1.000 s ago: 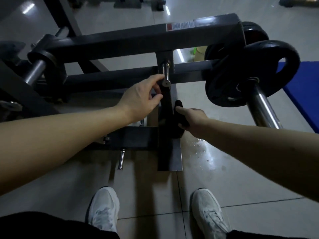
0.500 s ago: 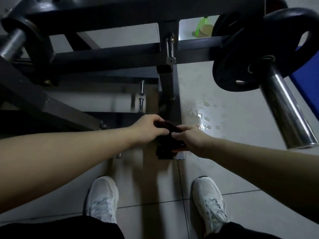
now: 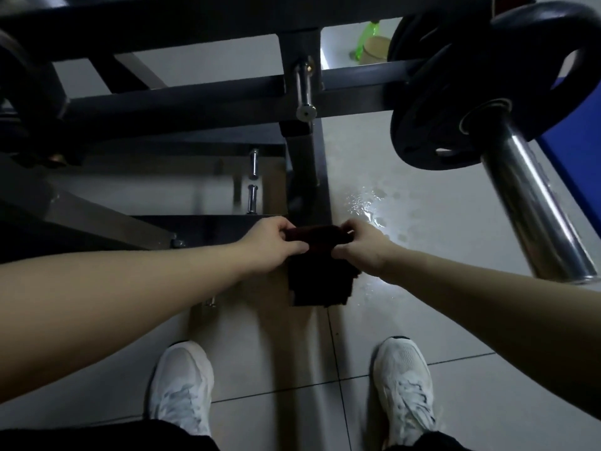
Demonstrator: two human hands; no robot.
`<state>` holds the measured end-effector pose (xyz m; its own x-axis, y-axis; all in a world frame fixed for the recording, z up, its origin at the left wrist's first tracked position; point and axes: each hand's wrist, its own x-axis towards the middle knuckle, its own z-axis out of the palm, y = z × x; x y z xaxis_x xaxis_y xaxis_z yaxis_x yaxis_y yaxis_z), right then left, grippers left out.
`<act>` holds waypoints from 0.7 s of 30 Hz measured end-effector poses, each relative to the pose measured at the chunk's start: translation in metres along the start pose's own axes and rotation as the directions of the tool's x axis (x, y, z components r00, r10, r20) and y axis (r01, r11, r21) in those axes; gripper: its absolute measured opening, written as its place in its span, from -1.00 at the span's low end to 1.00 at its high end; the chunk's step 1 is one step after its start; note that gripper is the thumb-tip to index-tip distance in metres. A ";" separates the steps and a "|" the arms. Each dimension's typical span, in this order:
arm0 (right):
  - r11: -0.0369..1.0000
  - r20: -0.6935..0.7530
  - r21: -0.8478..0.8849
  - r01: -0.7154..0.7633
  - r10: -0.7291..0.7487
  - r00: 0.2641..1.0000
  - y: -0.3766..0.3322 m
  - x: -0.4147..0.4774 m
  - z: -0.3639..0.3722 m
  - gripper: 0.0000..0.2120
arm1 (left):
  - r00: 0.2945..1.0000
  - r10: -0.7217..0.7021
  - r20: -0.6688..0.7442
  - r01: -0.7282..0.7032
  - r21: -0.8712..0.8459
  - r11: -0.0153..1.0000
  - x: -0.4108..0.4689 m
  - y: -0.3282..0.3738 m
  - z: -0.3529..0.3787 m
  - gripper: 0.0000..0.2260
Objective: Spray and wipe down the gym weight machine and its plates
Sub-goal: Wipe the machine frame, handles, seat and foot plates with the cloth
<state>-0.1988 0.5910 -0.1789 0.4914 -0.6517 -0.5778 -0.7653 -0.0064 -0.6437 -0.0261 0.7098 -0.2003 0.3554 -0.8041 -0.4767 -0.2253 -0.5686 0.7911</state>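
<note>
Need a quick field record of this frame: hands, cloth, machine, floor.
left hand: pinches the top left edge of the cloth
right hand: pinches the cloth's top right edge
cloth: dark, stretched between both hands, rest hanging in front of the machine's post
weight plate: black, on chrome sleeve, no hand on it
floor: droplets right of post
green bottle: beyond the frame, partly hidden

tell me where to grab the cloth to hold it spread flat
By its top edge, one hand coming in from each side. The cloth hangs limp below that edge, so pinching both ends, as the left hand and right hand do now, likely holds it spread.
</note>
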 end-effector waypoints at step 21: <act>0.489 0.138 -0.812 0.318 -0.369 0.919 -0.003 0.113 0.045 -0.43 | 0.981 0.193 -0.002 -0.093 0.872 0.481 0.032 -0.051 -0.056 -0.43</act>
<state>-0.1217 0.5516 -0.2647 0.7912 -0.4924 -0.3628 -0.5559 -0.8262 -0.0909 0.0475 0.7226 -0.2341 0.3073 -0.8982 -0.3142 -0.9322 -0.3505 0.0903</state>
